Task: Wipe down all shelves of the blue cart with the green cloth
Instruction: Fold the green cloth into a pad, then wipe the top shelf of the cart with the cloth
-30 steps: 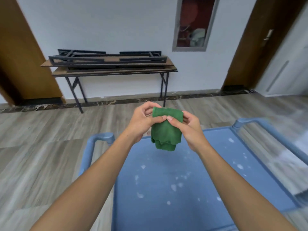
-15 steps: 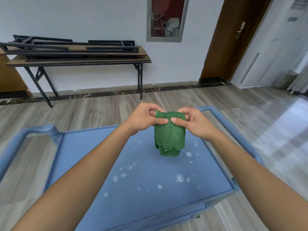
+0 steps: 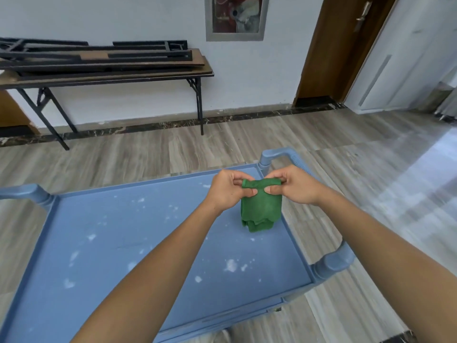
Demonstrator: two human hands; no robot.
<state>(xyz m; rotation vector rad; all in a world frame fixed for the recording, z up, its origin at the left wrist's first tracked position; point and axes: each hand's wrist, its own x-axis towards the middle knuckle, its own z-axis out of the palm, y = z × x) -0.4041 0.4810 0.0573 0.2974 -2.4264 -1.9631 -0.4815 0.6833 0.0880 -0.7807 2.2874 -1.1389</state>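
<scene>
Left hand [image 3: 228,191] and right hand [image 3: 294,188] raised side by side right of centre, thumbs and forefingers pinching the top fold of the green cloth [image 3: 261,209]. Folded into a thick pad, hanging free below the fingers over the far right corner of the blue cart [image 3: 158,181], seemingly just clear of its top shelf, though hard to tell for certain.

Against a second ago: same two-handed pinch, same folded hang, but now brought lower and nearer the shelf. View swung round too, with the shelf now filling the lower left and centre of the frame.

White specks [image 3: 231,264] scattered across the shelf from middle left to lower centre, none smeared or cleared. By that reading, no wiping yet: cloth only readied and brought into place. Likely next: pad laid flat under a palm and swept across the dust, corners and raised rim included. Lower shelves hidden beneath the top one, presumably all still to do.

Upper left, against the white wall: folding table [image 3: 123,73] stacked with other tables. Upper right: brown door [image 3: 329,45].
</scene>
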